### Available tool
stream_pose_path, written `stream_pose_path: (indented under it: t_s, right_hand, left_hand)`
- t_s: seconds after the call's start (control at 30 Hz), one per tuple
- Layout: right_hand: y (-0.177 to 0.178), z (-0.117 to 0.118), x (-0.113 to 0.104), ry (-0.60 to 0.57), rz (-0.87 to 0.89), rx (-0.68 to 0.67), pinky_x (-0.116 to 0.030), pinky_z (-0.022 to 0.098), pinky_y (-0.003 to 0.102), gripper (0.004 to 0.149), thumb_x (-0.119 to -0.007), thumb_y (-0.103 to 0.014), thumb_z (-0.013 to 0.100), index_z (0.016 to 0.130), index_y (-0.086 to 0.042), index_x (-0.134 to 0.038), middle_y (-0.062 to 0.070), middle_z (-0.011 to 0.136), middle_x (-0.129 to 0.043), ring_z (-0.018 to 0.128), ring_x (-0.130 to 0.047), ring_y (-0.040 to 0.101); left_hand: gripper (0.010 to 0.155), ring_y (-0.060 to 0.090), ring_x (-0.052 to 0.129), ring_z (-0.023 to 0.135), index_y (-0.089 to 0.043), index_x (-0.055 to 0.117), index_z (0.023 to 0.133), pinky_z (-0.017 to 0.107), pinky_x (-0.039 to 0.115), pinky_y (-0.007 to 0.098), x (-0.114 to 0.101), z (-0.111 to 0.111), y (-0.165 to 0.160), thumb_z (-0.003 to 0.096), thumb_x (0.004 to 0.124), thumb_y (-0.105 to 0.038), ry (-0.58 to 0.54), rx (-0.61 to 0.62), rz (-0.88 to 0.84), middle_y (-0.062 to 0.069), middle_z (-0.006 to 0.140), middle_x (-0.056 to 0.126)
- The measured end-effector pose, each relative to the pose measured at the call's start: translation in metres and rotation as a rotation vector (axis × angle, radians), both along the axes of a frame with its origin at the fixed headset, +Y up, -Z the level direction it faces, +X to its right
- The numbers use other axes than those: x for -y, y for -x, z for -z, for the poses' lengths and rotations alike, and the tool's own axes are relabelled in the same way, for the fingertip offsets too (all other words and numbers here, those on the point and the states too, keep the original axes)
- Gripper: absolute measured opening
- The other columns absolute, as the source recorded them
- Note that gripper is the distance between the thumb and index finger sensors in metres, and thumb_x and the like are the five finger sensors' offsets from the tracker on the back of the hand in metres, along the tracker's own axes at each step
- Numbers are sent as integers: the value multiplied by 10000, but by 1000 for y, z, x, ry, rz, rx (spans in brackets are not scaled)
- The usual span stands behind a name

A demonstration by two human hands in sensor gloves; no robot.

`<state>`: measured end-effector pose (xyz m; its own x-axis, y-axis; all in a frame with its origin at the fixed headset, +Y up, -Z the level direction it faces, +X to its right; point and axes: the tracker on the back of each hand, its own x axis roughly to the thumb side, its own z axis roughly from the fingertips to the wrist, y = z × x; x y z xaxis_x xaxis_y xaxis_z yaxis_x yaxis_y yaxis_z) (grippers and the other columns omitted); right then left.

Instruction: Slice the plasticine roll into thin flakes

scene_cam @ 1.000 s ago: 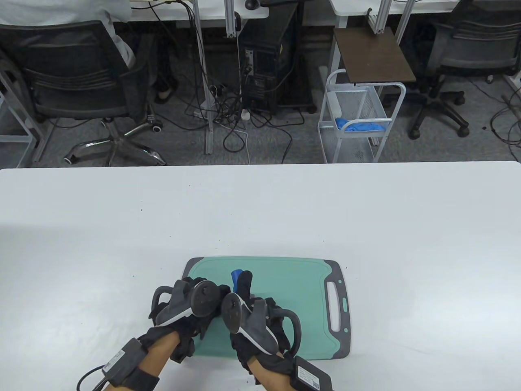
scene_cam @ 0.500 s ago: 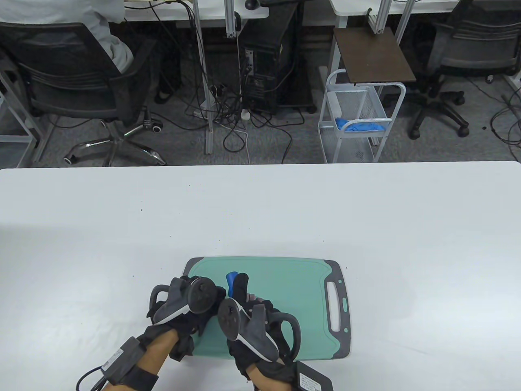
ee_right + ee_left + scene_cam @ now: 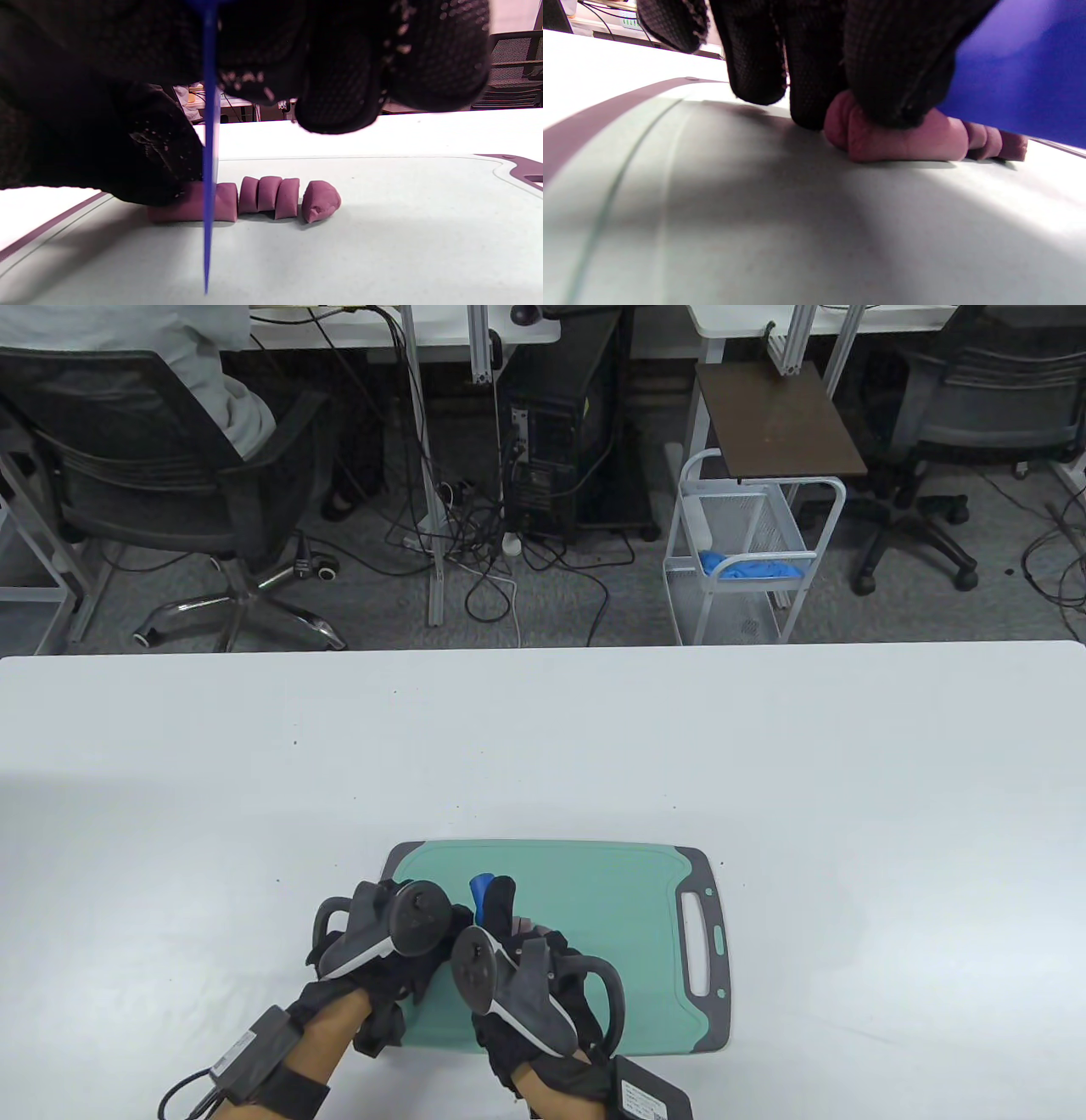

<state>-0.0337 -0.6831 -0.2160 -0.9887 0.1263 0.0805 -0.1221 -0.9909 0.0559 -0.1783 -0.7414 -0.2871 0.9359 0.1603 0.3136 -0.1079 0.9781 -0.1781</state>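
A purple plasticine roll [image 3: 191, 207] lies on the green cutting board [image 3: 611, 899]; it also shows in the left wrist view [image 3: 903, 140]. Several cut slices [image 3: 271, 197] and an end piece [image 3: 320, 200] lie to its right. My left hand [image 3: 399, 937] presses the roll down with its fingertips [image 3: 895, 84]. My right hand [image 3: 509, 967] grips a thin blue plastic blade [image 3: 210, 161], edge down, upright over the roll near its cut end. The blade's tip [image 3: 482, 886] shows in the table view. The blade's flat side [image 3: 1022, 67] fills the right of the left wrist view.
The board's grey handle end [image 3: 704, 950] with a slot points right. The white table [image 3: 764, 746] spreads around the board. Office chairs, a wire cart [image 3: 747, 551] and cables stand on the floor beyond the far edge.
Both hands have shifted slightly left on the board, the blue blade moving left with the right hand. Over the last half second they have hardly moved.
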Motion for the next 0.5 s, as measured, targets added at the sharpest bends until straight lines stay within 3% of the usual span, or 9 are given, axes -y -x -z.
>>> stream_pose_path:
  t_s: [0.5]
  right_hand:
    - [6, 8, 15, -9, -21, -11, -812, 383, 560, 835, -810, -374, 460, 1065, -161, -276, 68, 460, -913, 509, -945, 374]
  left_hand:
    - [448, 286, 904, 947, -406, 925, 758, 743, 667, 583, 1, 1, -1, 310, 947, -411, 10, 2, -7, -107, 824, 1009]
